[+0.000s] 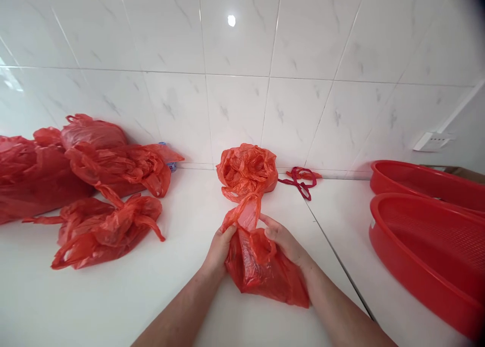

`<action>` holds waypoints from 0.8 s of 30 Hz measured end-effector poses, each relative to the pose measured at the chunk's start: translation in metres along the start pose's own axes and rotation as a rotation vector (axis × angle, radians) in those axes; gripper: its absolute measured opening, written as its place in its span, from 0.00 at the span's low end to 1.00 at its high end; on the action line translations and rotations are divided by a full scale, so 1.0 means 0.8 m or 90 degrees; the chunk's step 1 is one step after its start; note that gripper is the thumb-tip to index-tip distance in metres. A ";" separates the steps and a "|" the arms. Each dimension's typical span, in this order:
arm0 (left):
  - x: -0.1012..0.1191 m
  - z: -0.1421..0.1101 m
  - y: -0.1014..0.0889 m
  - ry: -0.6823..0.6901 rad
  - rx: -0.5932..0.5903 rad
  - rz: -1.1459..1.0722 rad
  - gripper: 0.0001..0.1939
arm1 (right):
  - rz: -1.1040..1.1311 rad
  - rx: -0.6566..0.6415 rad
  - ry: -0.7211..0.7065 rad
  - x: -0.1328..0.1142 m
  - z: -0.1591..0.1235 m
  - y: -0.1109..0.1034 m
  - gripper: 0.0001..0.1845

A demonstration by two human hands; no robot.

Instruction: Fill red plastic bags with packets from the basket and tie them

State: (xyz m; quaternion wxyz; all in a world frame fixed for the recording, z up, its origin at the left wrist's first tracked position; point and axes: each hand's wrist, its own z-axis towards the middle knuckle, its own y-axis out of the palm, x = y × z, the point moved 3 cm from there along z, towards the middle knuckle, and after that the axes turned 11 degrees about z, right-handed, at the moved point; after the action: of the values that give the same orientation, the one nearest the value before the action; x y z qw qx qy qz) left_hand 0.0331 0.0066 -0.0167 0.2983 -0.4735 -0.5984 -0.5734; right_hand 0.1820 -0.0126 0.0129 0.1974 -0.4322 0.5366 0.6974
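In the middle of the white table lies a filled red plastic bag (261,271), with its handles loose at the top. My left hand (222,243) grips the bag's upper left side, thumb on top and fingers curled behind it. From the right, my right hand (286,238) is closed round the bag near its handle loop. The contents are hidden inside the crinkled plastic. Just beyond my hands, a bunched orange-red plastic bag (248,167) sits against the tiled wall.
Several full red bags (38,175) are heaped at the left, with a knotted bag (106,231) in front of them. A dark red cord (303,185) lies by the wall. Two red plastic baskets (417,246) stand at the right, below a socket (432,141). A seam crosses the table.
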 end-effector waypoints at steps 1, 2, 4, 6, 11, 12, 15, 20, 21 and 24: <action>-0.001 0.001 0.003 0.021 -0.020 0.021 0.15 | -0.003 -0.019 0.003 0.002 0.000 0.004 0.32; -0.003 0.002 0.005 0.041 -0.035 0.047 0.14 | -0.003 -0.028 0.005 0.004 0.001 0.006 0.30; -0.007 0.003 0.009 0.073 -0.051 0.114 0.13 | -0.015 -0.014 0.003 0.011 0.004 0.002 0.22; -0.012 0.001 0.011 0.092 -0.036 0.192 0.14 | -0.043 0.034 -0.002 0.017 0.009 -0.009 0.16; 0.008 -0.024 0.018 0.320 0.060 0.463 0.28 | -0.090 0.170 -0.040 0.019 0.017 -0.038 0.20; 0.015 -0.030 0.024 0.399 0.048 0.526 0.30 | -0.087 0.183 -0.042 0.018 0.018 -0.040 0.20; 0.027 -0.043 0.039 0.540 -0.050 0.679 0.33 | -0.076 0.195 -0.036 0.018 0.019 -0.040 0.20; 0.023 -0.029 0.033 0.427 -0.031 0.688 0.09 | -0.061 0.126 -0.027 0.013 0.014 -0.035 0.16; 0.020 -0.024 0.027 0.376 -0.004 0.652 0.09 | -0.036 0.100 -0.019 0.012 0.012 -0.033 0.15; 0.013 -0.011 0.009 0.235 0.047 0.531 0.10 | 0.068 0.044 -0.005 0.008 0.004 -0.030 0.15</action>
State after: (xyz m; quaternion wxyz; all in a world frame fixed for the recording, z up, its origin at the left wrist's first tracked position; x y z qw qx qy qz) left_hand 0.0342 -0.0005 -0.0026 0.6219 -0.5532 -0.3131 -0.4573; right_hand 0.1949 -0.0025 -0.0056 0.1768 -0.3927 0.5819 0.6899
